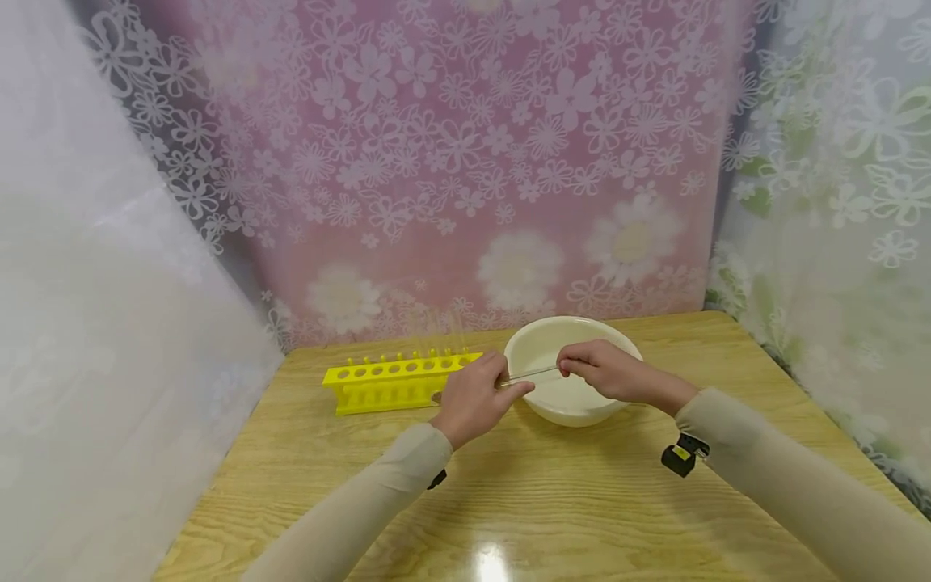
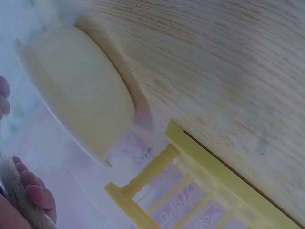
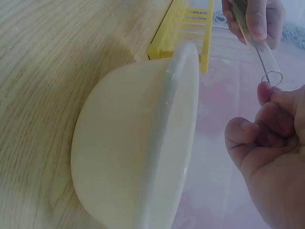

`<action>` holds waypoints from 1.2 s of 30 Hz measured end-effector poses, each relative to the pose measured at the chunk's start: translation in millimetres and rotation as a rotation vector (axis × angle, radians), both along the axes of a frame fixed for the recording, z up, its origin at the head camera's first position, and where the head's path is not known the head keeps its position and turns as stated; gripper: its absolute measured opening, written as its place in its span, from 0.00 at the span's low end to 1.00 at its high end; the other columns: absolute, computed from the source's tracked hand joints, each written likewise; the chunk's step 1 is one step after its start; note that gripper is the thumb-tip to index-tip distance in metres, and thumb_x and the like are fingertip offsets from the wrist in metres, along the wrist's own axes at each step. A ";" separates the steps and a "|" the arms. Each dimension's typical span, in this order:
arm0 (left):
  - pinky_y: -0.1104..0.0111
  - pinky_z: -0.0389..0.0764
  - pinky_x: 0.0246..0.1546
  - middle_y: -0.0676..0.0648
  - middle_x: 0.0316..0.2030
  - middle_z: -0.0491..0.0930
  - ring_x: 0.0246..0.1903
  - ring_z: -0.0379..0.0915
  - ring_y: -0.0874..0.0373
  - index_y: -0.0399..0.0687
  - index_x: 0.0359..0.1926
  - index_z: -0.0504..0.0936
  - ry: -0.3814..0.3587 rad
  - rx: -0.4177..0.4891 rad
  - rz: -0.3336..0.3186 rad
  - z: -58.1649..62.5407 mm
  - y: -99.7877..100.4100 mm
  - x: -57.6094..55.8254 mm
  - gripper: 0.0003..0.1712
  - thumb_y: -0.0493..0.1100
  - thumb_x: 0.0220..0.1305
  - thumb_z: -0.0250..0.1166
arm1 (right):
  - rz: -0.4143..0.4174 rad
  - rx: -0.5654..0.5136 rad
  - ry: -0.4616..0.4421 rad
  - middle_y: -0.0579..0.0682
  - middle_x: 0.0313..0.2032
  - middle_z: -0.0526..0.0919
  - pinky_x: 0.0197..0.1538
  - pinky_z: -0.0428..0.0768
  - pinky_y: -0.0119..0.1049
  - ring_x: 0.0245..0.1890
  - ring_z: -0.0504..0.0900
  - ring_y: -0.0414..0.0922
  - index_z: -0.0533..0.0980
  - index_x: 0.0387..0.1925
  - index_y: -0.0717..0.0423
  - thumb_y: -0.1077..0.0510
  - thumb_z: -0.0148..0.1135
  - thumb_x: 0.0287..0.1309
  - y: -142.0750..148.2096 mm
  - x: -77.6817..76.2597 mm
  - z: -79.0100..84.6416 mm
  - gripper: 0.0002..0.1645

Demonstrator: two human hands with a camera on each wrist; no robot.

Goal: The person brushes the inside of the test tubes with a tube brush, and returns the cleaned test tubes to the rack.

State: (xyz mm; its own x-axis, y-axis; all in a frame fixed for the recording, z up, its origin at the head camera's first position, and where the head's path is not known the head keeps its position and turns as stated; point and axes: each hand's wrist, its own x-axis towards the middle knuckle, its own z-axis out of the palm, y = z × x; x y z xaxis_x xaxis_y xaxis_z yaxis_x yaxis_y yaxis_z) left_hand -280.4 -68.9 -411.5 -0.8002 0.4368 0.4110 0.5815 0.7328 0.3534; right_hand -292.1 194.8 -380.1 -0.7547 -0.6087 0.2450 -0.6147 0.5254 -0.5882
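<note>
My left hand [image 1: 471,398] grips a clear glass test tube [image 3: 272,64], tilted, with its open mouth toward my right hand [image 1: 607,370]. The thumb and fingertips of the right hand pinch the thin twisted wire handle of a test tube brush [image 3: 259,56]. That wire runs through the mouth into the tube, and greyish bristles show inside the glass in the left wrist view. Both hands are raised over the left part of a cream plastic basin [image 1: 567,414]. The closed end of the tube is hidden by my left hand in the head view.
A yellow test tube rack [image 1: 400,370] stands left of the basin, close beside my left hand. Several clear test tubes [image 1: 440,330] rise at its right end. All stand on a wooden table [image 1: 509,501], with floral curtains [image 1: 465,162] behind and at the sides.
</note>
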 end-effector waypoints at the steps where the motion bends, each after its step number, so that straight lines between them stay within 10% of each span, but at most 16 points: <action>1: 0.72 0.63 0.20 0.58 0.27 0.68 0.19 0.61 0.65 0.60 0.34 0.72 0.007 -0.008 0.003 0.4 0.1 0.4 0.23 0.71 0.67 0.58 | -0.002 0.003 0.006 0.50 0.28 0.77 0.31 0.67 0.35 0.22 0.63 0.37 0.78 0.36 0.56 0.61 0.49 0.77 -1.8 0.2 0.0 0.13; 13: 0.71 0.61 0.22 0.55 0.25 0.65 0.20 0.58 0.62 0.58 0.31 0.69 -0.022 0.024 0.024 -1.5 -9.0 -0.7 0.25 0.70 0.67 0.58 | -0.077 0.016 -0.009 0.50 0.34 0.84 0.35 0.73 0.36 0.27 0.72 0.38 0.81 0.45 0.53 0.50 0.53 0.76 7.1 6.3 -4.8 0.14; 31: 0.71 0.60 0.20 0.57 0.25 0.65 0.20 0.58 0.64 0.59 0.31 0.69 0.057 0.018 0.009 -1.5 -8.4 0.1 0.25 0.71 0.67 0.58 | -0.061 -0.059 0.100 0.42 0.20 0.70 0.30 0.67 0.34 0.18 0.60 0.34 0.78 0.29 0.52 0.57 0.53 0.76 8.8 10.8 -7.0 0.16; 36: 0.72 0.59 0.19 0.57 0.24 0.64 0.18 0.57 0.64 0.59 0.31 0.68 0.068 0.002 0.002 -4.1 -9.0 0.9 0.24 0.71 0.67 0.58 | -0.035 -0.130 -0.103 0.44 0.20 0.65 0.27 0.66 0.35 0.18 0.59 0.36 0.75 0.30 0.62 0.55 0.48 0.78 6.6 10.0 -8.6 0.21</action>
